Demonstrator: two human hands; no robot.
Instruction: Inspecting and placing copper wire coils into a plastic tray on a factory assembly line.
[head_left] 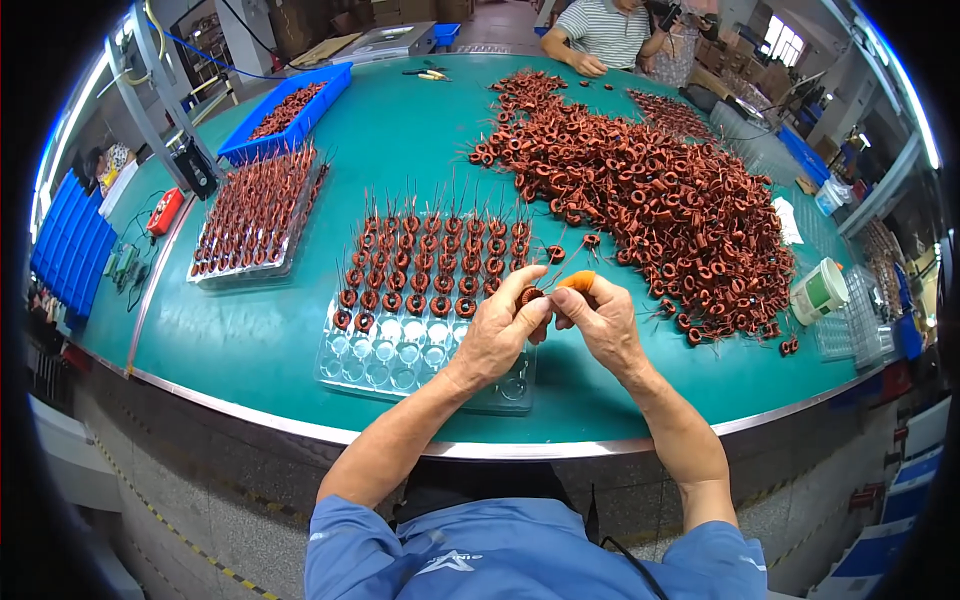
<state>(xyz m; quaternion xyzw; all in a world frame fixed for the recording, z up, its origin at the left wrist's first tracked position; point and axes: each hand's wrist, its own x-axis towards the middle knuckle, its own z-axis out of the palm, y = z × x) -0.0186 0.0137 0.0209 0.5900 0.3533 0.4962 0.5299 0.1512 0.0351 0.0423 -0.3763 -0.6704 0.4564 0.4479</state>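
My left hand (498,330) and my right hand (598,315) meet above the near edge of a clear plastic tray (400,360). Together they pinch one small copper-wound ring coil (531,295) between the fingertips. An orange finger cot covers a fingertip of my right hand. The tray's far rows hold several upright coils (440,255) with thin leads sticking up; its near pockets are bare. A big heap of loose coils (650,190) lies to the right on the green table (260,330).
A second filled coil tray (255,215) and a blue bin (290,110) of coils sit at the far left. A white-green cup (820,290) stands at the right edge. Another person (600,35) works at the far side. Blue bins (70,245) are stacked left.
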